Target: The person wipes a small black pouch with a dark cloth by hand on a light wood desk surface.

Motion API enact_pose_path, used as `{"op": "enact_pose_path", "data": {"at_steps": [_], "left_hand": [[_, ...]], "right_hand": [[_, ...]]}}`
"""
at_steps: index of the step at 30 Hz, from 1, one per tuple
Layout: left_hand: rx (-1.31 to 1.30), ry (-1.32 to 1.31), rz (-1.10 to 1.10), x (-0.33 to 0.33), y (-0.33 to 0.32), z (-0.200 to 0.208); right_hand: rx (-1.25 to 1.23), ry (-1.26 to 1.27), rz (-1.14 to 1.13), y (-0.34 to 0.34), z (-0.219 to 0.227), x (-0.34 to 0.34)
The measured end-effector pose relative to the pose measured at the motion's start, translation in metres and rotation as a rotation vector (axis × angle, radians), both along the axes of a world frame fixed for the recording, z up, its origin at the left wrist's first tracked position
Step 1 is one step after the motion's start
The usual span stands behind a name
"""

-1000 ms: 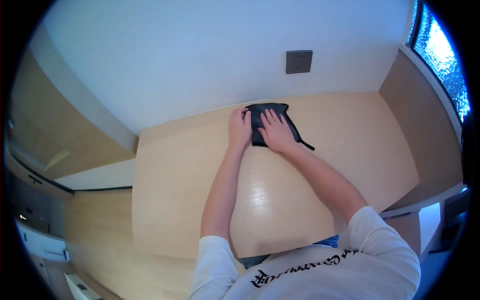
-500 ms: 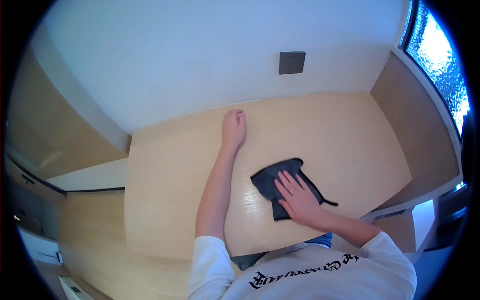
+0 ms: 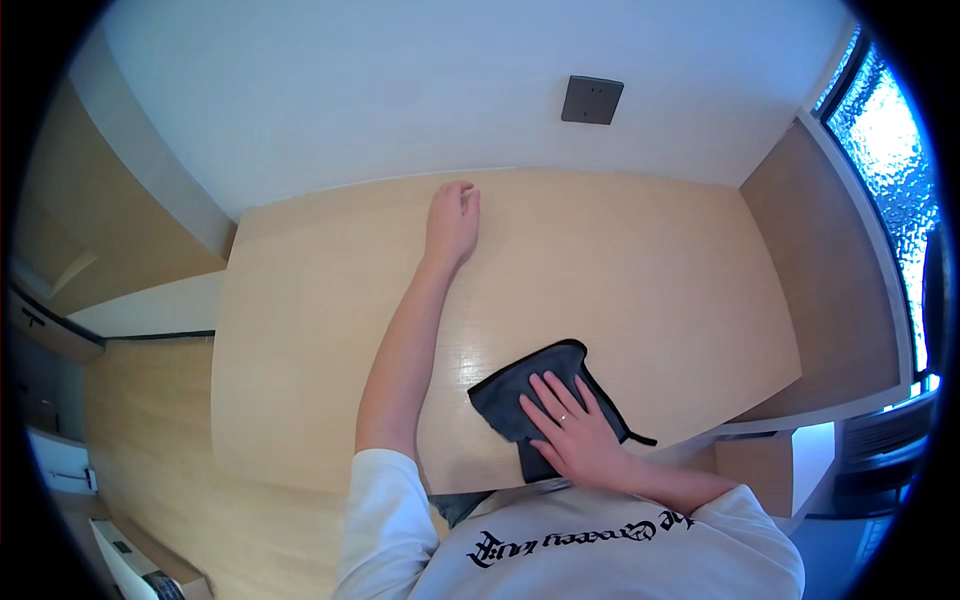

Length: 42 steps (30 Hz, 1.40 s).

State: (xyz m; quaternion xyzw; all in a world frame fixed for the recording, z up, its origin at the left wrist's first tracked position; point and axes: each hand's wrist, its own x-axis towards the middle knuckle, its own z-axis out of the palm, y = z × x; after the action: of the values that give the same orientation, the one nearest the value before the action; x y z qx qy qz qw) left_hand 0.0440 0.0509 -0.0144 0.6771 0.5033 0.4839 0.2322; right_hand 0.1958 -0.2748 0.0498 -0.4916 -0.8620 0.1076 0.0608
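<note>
A dark grey cloth (image 3: pixel 505 400) with black edging lies spread at the near edge of the light wooden table (image 3: pixel 620 270). My right hand (image 3: pixel 575 430) rests flat on it, fingers spread and a ring on one finger. Part of the cloth under the palm is hidden. A short black tail of edging sticks out to the right of my wrist. My left arm reaches across the table, and my left hand (image 3: pixel 453 222) lies near the wall with its fingers curled in. Nothing shows in that hand, which is apart from the cloth.
A white wall (image 3: pixel 400 90) with a dark grey socket plate (image 3: pixel 592 100) rises behind the table. On the right stand a wooden side panel (image 3: pixel 825 260) and a bright textured window (image 3: pixel 885 150). Wooden floor (image 3: pixel 150 430) shows at the left, below a cabinet (image 3: pixel 130 220).
My right hand and the cloth under it have slid toward me, to the table's near edge. My left hand stays by the wall. The whole view has shifted slightly.
</note>
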Motion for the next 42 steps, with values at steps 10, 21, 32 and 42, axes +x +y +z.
{"op": "enact_pose_path", "data": {"at_steps": [10, 21, 32, 42], "left_hand": [[0.015, -0.089, -0.036, -0.005, 0.009, -0.004], [0.112, -0.061, -0.021, -0.001, 0.01, -0.009], [0.152, -0.061, 0.071, 0.0, 0.006, -0.005], [0.218, 0.167, 0.097, -0.001, 0.023, -0.019]], "right_hand": [[0.16, 0.04, -0.006, 0.103, -0.022, -0.01], [0.297, 0.026, -0.226, 0.23, -0.052, -0.023], [0.294, 0.023, -0.412, 0.313, -0.053, -0.024], [0.236, 0.026, -0.398, 0.298, -0.056, -0.021]]}}
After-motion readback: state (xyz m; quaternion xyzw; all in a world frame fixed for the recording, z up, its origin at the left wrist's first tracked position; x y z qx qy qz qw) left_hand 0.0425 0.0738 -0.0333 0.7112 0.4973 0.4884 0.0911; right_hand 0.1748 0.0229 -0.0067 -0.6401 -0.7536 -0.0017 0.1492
